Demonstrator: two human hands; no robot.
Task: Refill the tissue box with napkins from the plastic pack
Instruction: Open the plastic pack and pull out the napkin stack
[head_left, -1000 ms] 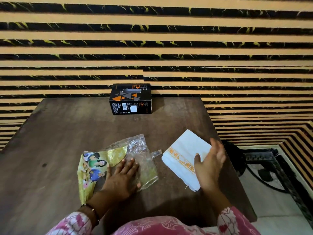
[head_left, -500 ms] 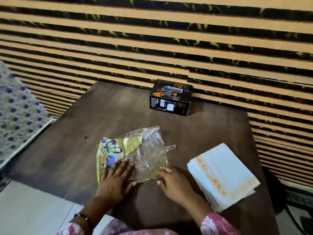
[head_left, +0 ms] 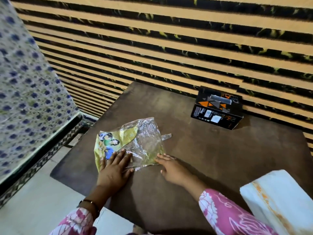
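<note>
Two hands lie flat on the plastic pack [head_left: 133, 143], and the pack serves as the marker for everything else. The left hand [head_left: 115, 168] rests palm down with its fingers [head_left: 122, 156] spread over the pack's near corner, pinning the printed yellow part to the table [head_left: 211, 158]; nothing is gripped. The right hand [head_left: 171, 168] is open too, its fingertips touching the pack's near right edge, not closed on it. The pack looks empty and flattened, clear film crumpled toward its far side. The napkins [head_left: 277, 200] sit in a white stack well to the right of the pack, nearer the person. The tissue box [head_left: 216, 112] stands far beyond the pack to the right, against the striped wall [head_left: 169, 48]. By my judgement the emptying step is finished and the wrapper is being smoothed or cleared. Next, the napkin stack needs lifting and feeding into the box, which first has to be brought closer.
</note>
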